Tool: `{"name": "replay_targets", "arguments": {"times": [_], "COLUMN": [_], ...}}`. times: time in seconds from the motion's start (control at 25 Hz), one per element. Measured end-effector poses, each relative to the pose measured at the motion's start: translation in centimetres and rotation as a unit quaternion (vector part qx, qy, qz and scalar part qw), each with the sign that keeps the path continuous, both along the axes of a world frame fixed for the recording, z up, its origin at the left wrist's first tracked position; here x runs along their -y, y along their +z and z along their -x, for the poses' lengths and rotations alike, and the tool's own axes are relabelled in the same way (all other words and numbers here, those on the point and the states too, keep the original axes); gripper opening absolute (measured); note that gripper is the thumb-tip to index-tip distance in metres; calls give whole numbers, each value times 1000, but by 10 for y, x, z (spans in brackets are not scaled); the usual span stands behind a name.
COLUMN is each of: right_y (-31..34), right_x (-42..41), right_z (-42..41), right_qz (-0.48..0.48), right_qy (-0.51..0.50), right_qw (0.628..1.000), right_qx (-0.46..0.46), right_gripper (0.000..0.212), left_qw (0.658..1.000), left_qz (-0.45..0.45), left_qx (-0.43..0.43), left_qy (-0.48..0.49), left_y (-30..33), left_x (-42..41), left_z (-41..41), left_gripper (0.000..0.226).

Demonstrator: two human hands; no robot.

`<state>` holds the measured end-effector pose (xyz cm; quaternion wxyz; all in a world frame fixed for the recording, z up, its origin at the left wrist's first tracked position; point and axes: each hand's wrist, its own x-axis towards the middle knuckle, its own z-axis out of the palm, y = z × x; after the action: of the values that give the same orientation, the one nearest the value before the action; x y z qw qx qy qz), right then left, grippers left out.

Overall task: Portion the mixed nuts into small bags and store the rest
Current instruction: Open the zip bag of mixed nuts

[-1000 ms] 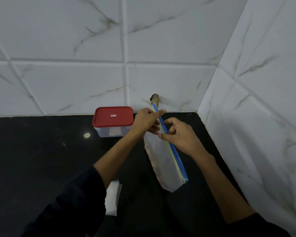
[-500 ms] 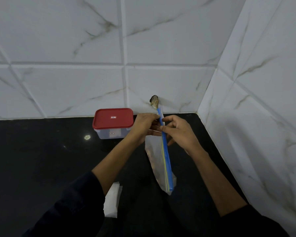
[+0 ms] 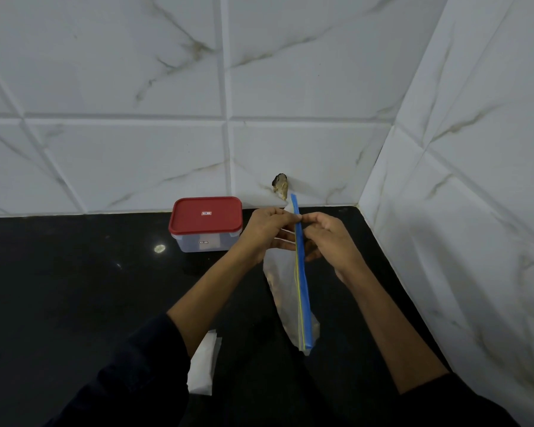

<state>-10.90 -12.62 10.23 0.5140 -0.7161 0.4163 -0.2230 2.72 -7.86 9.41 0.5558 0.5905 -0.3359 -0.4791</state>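
Observation:
A clear zip bag [image 3: 285,291] with a blue and yellow seal strip hangs edge-on above the black counter [image 3: 74,288], with brown nuts showing dimly through its left side. My left hand [image 3: 267,231] and my right hand [image 3: 327,238] both pinch the seal strip near its far end, one on each side. A clear plastic box with a shut red lid [image 3: 206,224] stands on the counter by the back wall, just left of my left hand.
White marble-look tiled walls close the counter at the back and on the right, forming a corner. A small hole [image 3: 280,185] breaks the back wall above the bag. A flat, empty-looking bag [image 3: 204,365] lies on the counter under my left forearm.
The bag has swung from slanting to nearly straight away from me. My right hand slid up the seal strip to meet my left hand near its far end.

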Motion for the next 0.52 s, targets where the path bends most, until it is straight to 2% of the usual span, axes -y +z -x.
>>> {"name": "replay_targets", "arguments": {"times": [0.52], "right_y": [-2], "right_x": [2], "right_z": [3], "right_qz": [2], "right_qy": [-2], "right_qw": [999], "right_qx": [32], "right_gripper": [19], "left_qw": [1000], "left_qz": [8], "left_qx": [11], "left_qy": [8], "left_y": [0], "left_x": [-3], "left_z": [-1], "left_gripper": [30]}}
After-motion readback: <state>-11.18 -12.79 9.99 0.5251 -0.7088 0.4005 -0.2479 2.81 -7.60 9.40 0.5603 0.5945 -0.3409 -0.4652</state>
